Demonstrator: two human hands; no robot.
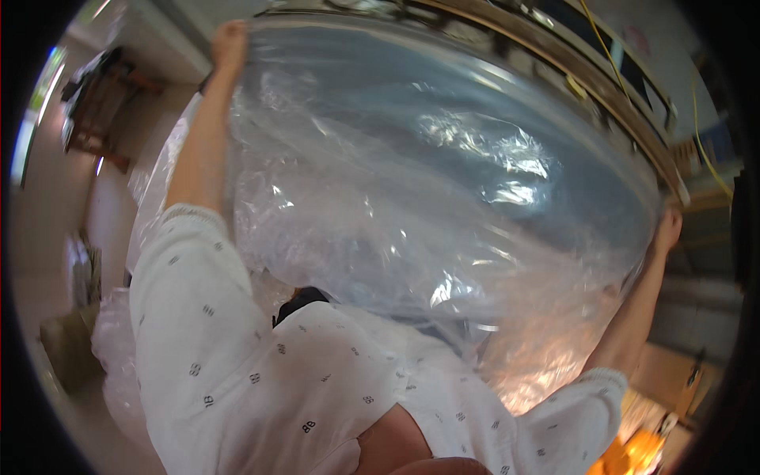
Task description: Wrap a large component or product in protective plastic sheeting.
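A wide sheet of clear plastic film (332, 158) is stretched between my two hands, with bright reflections across it. My left hand (229, 46) is closed on its far left corner. At the far right corner, my right hand (671, 228) is closed on the film's edge. Both arms reach out wide in short white sleeves. The film's far edge runs along a long machine bar (554, 67). Toward my body the film hangs loose and crumpled. Fingertips of both hands are small and partly hidden.
Beyond the bar, a yellow cable (697, 119) hangs at the far right. More crumpled clear film (119, 356) lies at my left. A wooden table (99, 119) stands farther left, and a greenish box (70, 348) sits on the floor. Something bright orange (637, 453) is at the lower right.
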